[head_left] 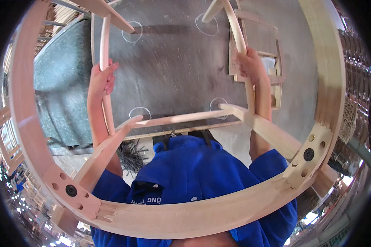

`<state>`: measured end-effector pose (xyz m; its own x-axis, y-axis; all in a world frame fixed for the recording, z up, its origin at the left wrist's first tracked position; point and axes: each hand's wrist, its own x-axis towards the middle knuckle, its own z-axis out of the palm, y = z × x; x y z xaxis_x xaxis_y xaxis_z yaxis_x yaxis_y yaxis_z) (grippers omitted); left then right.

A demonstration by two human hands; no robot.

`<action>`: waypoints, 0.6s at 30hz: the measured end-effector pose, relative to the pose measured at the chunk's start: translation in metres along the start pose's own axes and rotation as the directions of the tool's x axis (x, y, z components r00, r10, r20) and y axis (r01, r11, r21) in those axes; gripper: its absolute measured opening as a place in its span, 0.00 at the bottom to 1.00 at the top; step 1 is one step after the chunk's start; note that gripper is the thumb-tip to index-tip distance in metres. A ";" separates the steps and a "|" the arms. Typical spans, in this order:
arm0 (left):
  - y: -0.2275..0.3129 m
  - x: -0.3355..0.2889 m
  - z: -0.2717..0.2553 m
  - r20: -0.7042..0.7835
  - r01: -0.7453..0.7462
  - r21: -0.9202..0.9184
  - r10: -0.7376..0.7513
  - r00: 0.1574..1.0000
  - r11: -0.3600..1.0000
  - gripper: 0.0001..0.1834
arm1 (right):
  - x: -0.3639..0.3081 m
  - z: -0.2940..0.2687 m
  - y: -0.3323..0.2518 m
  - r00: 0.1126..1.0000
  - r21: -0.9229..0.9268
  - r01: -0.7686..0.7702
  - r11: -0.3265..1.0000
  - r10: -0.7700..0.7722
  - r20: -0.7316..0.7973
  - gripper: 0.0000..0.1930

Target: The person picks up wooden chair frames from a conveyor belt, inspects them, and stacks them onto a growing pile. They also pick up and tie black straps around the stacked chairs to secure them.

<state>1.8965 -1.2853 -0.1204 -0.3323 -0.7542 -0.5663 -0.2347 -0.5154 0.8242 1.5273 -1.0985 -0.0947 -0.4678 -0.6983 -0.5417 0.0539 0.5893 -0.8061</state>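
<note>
- Nearest, a curved rail (185, 216) of the pale wooden chair frame (24, 103) bends across the lower view, finger-jointed at both corners and fitted with a black bolt (71, 190) on the left and another (308, 154) on the right.
- Behind it, the blue shirt (185, 173) of the person fills the ring of the frame.
- Two straight rails run inward from the corners to a cross rail (181, 118).
- Left hand (102, 80): fingers closed around a thin curved spindle (104, 49).
- Right hand (249, 64): fingers closed around the matching spindle (235, 24).
- Farthest, a grey floor (173, 70) with chalk circles (132, 32), a stack of wooden panels (261, 45) beyond the right hand, and a dark green sheet (59, 78) at the left.
</note>
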 end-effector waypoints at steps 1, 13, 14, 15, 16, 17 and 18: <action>0.000 0.001 0.000 0.002 -0.005 -0.004 0.005 1.000 1.000 0.10 | 0.001 -0.001 0.002 0.999 -0.023 -0.007 1.000 0.006 -0.043 0.10; 0.000 0.002 0.002 -0.006 -0.004 0.034 0.004 1.000 0.999 0.10 | 0.006 -0.005 0.008 0.996 0.087 -0.009 0.996 0.001 0.092 0.08; 0.000 0.002 0.002 0.015 -0.010 0.026 0.010 1.000 1.000 0.10 | 0.006 -0.005 0.008 0.996 0.109 -0.009 0.994 0.000 0.085 0.08; -0.001 0.002 0.002 0.017 -0.014 0.022 0.014 1.000 1.000 0.10 | 0.005 -0.004 0.008 0.999 0.092 -0.023 0.995 0.019 0.043 0.08; -0.001 0.002 0.002 0.011 -0.017 0.022 0.017 1.000 1.000 0.10 | 0.005 -0.004 0.008 1.000 0.087 -0.024 0.996 0.025 -0.011 0.08; -0.001 0.002 0.002 0.004 -0.013 0.025 0.013 1.000 1.000 0.10 | 0.005 -0.003 0.008 0.998 0.085 -0.028 0.996 0.033 -0.060 0.08; -0.001 0.001 0.002 -0.002 -0.010 0.030 0.010 1.000 1.000 0.11 | 0.005 -0.003 0.008 0.999 0.078 -0.039 0.996 0.041 -0.020 0.09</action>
<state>1.8949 -1.2853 -0.1218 -0.3327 -0.7600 -0.5583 -0.2585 -0.4959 0.8290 1.5231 -1.0959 -0.1035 -0.4827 -0.6655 -0.5693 0.1410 0.5825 -0.8005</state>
